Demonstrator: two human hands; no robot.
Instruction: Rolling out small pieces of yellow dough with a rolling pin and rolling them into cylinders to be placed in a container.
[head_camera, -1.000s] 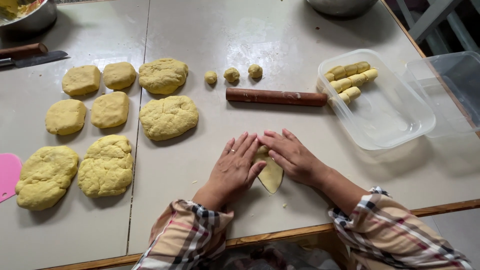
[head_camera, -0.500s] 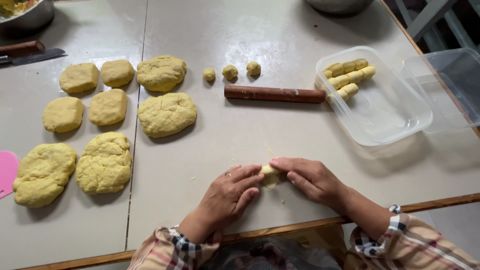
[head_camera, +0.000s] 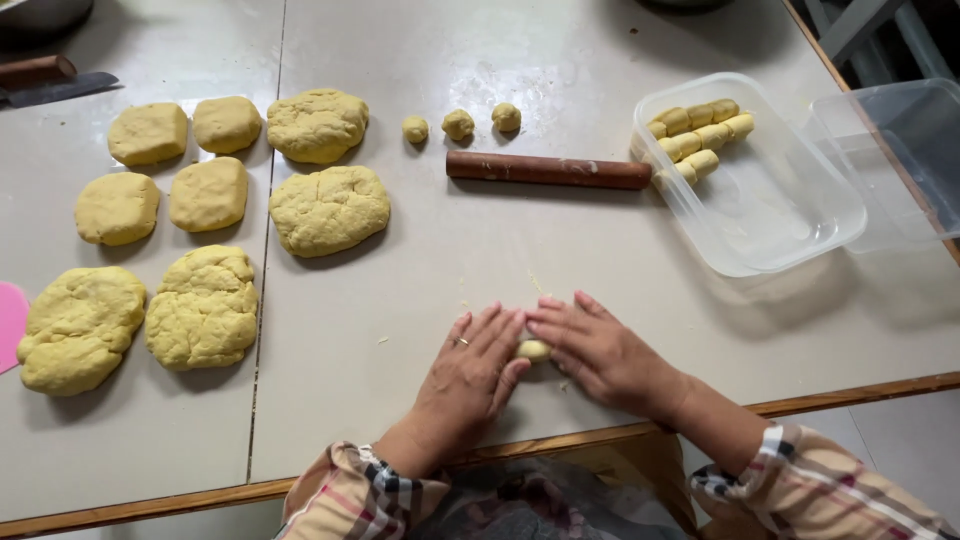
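Observation:
My left hand (head_camera: 470, 370) and my right hand (head_camera: 598, 352) lie flat on the pale table (head_camera: 520, 255), fingers together, pressing on a small yellow dough piece (head_camera: 533, 350) that shows only between them. Beyond my hands lies a brown wooden rolling pin (head_camera: 547, 170). Three little dough balls (head_camera: 459, 123) sit in a row behind it. A clear plastic tub (head_camera: 780, 200) at the right holds several rolled dough sticks (head_camera: 700, 132) in its far corner.
Several large and medium yellow dough lumps (head_camera: 328, 208) cover the left half of the table. A knife (head_camera: 50, 82) lies at the far left corner. A second clear container (head_camera: 905, 150) stands at the right edge. A pink object (head_camera: 10, 315) pokes in at the left.
The flat dough piece under my hands has been rolled up into a small stick. Both hands drew back toward the table's near edge, then slid forward again over the dough.

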